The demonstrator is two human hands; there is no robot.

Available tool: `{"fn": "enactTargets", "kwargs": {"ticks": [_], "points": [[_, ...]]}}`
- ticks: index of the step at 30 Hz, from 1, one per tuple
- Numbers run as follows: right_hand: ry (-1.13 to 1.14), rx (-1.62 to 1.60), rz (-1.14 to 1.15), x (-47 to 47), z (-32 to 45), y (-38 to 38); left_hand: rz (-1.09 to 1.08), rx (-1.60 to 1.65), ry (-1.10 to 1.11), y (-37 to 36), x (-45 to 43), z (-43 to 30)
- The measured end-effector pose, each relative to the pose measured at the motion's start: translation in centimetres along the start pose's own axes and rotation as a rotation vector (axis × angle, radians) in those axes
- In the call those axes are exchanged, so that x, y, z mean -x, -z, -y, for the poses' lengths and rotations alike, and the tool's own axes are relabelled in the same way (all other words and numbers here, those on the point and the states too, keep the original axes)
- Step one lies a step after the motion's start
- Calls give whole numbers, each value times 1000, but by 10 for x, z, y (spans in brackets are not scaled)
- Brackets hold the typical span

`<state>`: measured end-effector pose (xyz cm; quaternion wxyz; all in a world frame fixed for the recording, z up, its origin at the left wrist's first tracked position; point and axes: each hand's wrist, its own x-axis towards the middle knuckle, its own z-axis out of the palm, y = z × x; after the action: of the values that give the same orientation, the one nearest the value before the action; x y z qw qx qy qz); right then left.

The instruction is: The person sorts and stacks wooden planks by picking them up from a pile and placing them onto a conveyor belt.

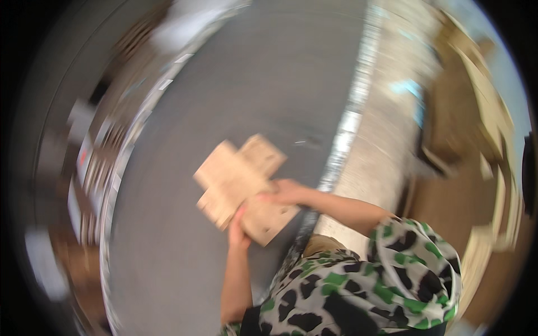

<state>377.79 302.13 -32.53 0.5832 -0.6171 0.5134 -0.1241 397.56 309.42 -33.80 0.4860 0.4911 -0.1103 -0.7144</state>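
My right hand (290, 192) grips a brown cardboard piece (235, 172) by its right edge, thumb on top. Its near-left side is held by my left hand (238, 230). The piece is roughly cross-shaped, with flaps reaching out on several sides and small holes in two of them. Motion blur hides whether it is one folded blank or a few stacked together. Both hands hold it above a wide dark grey surface (260, 84) that looks like a conveyor belt.
A shiny metallic edge (346, 124) borders the belt-like surface on my side. Pale floor (378, 109) with light-blue scraps (407, 87) lies beyond it. Large brown cardboard boxes (449, 201) stand at the right. Blurred stacks (96, 176) line the far left side.
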Motion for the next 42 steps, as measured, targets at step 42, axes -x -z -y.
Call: {"fn": "enactTargets", "kwargs": {"ticks": [42], "points": [[-407,-411,-2209,712,-513,244,1266,-859,657,-701,193,662]]}}
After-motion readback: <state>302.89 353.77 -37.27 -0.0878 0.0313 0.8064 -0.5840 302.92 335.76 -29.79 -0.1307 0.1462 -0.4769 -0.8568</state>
